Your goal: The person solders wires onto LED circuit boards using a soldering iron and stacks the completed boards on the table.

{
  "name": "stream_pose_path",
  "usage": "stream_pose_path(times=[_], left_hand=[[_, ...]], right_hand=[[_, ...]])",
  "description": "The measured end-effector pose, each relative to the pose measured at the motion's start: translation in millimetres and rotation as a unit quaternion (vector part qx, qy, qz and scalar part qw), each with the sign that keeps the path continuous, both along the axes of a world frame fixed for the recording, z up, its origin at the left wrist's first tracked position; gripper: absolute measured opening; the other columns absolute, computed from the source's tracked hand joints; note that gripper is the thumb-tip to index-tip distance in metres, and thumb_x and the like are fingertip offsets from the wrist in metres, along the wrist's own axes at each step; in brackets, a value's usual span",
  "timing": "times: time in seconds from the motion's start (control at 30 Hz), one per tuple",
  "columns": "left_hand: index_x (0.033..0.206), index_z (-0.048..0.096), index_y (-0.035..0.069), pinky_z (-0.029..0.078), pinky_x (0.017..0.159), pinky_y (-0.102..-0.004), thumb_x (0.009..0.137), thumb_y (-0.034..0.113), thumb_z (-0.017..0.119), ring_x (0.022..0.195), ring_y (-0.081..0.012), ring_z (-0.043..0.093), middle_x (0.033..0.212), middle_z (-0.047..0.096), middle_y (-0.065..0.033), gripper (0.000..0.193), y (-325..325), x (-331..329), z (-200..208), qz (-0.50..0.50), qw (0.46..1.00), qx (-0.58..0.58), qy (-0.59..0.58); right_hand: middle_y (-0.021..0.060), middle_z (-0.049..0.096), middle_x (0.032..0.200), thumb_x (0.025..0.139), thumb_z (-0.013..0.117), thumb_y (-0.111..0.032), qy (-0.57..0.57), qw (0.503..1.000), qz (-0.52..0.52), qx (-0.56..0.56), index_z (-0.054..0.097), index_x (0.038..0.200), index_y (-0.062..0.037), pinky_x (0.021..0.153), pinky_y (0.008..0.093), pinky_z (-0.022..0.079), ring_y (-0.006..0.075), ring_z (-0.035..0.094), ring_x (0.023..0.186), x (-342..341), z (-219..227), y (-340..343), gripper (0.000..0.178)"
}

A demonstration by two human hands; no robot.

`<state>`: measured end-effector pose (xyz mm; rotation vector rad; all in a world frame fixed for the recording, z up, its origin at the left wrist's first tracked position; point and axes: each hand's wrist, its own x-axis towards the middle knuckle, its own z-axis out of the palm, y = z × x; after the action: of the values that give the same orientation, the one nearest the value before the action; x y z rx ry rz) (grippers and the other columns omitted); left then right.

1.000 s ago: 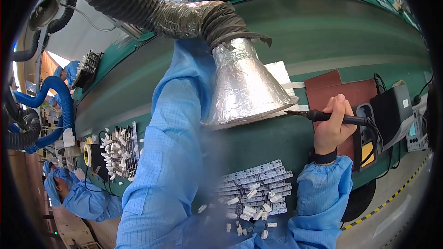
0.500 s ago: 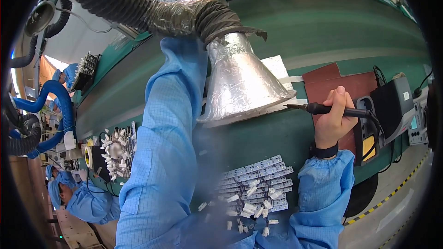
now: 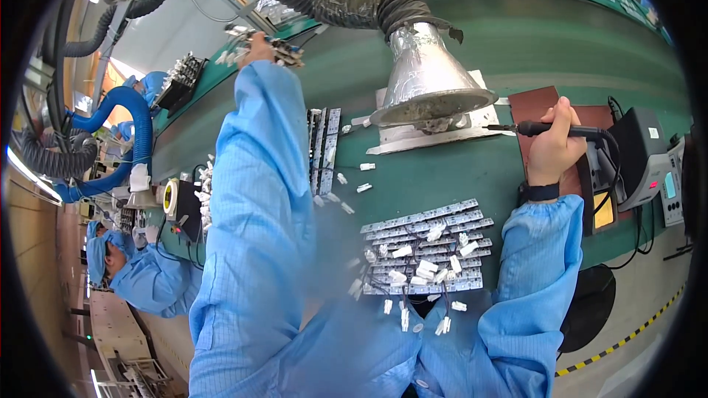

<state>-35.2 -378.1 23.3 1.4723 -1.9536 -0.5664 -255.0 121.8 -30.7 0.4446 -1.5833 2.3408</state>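
Observation:
At the far left of the bench, my left hand [image 3: 257,50] is closed on a bundle of LED strips [image 3: 286,53] with white connectors sticking out. My right hand [image 3: 549,156] grips a soldering iron [image 3: 532,128]. The iron's tip points left, beside the white board [image 3: 398,140] under the foil-covered fume hood [image 3: 431,74]. Several LED strips [image 3: 424,221] with wires and white connectors lie in rows on the green mat near me. Another group of strips [image 3: 324,149] lies beside my left forearm.
A soldering station [image 3: 640,158] and a brown pad [image 3: 532,107] stand on the right, with a yellow sponge [image 3: 605,214] in a holder. The ribbed duct [image 3: 354,7] hangs over the back. At left, a co-worker [image 3: 151,273] in blue sits near a blue hose [image 3: 136,125].
My left hand, hidden behind the duct before, now shows with the LED strip bundle. The view has shifted, uncovering strips beside my left forearm. The soldering iron stays in my right hand.

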Motion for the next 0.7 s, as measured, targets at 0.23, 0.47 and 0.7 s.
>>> stream_pose_path(times=[0.23,0.47,0.7], left_hand=[[0.093,0.063,0.008,0.050,0.048,-0.0357,0.079,0.037,0.072,0.058,-0.0200,0.061,0.076,0.064,-0.0047,0.033,114,87,98,-0.101,0.876,0.000,0.471],[0.134,0.040,0.004,0.055,0.084,-0.0404,0.091,0.008,0.056,0.101,-0.0275,0.064,0.121,0.060,-0.0238,0.046,300,126,81,-0.255,0.872,-0.121,0.400],[0.125,0.048,0.003,0.050,0.095,-0.0372,0.073,0.002,0.074,0.116,-0.0233,0.057,0.130,0.055,-0.0170,0.058,386,89,20,-0.347,0.857,0.348,0.156]], right_hand=[[0.0015,0.051,0.062,0.093,0.056,-0.015,-0.004,0.999,0.030,-0.014,0.050,0.060,-0.0017,0.060,0.0246,0.037,0.0090,0.046,0.061,11,8,-9,0.037],[0.0000,0.051,0.061,0.094,0.056,-0.016,-0.008,0.999,0.028,-0.013,0.052,0.060,-0.0013,0.059,0.0238,0.036,0.0080,0.046,0.061,15,12,-12,0.037],[0.0000,0.051,0.060,0.093,0.057,-0.016,-0.007,1.000,0.015,-0.010,0.051,0.060,-0.0014,0.060,0.0242,0.036,0.0083,0.046,0.061,14,12,-9,0.037]])
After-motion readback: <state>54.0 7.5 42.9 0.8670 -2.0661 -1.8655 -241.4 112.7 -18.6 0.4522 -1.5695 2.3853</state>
